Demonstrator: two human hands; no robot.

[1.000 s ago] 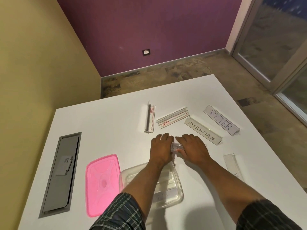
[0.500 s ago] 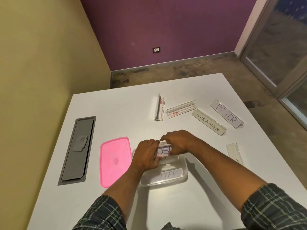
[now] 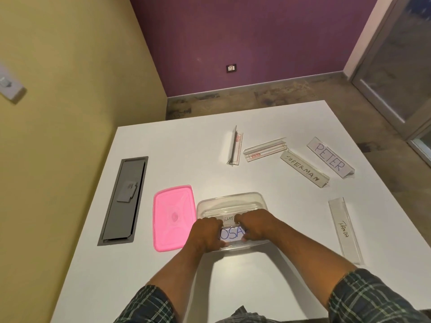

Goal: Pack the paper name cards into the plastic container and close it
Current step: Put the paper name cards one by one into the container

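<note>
Both forearms reach forward from six o'clock over the white tabletop [image 3: 177, 145], plaid sleeves pushed to the elbows, wrists bent down into the clear rectangular plastic container [image 3: 233, 199] at the centre. The left hand [image 3: 206, 234] and right hand [image 3: 255, 226] meet knuckles-up over a white paper name card with blue letters "OSA" [image 3: 231, 234], fingers of each clamped on one end of it, holding it low inside the container's near half. Behind it, at twelve o'clock within the container, lies another card lettered "ELEP" [image 3: 229, 218].

The pink plastic lid [image 3: 173, 216] lies flat at nine o'clock, just beside the container. Toward two o'clock stand the "SUPERMAN" card holder [image 3: 304, 169] and the "PETER" card holder [image 3: 330, 157]; the "PANDA" card holder [image 3: 344, 229] lies at three o'clock. Two clear acrylic holders with red labels [image 3: 235, 146] sit at twelve to one o'clock.
</note>
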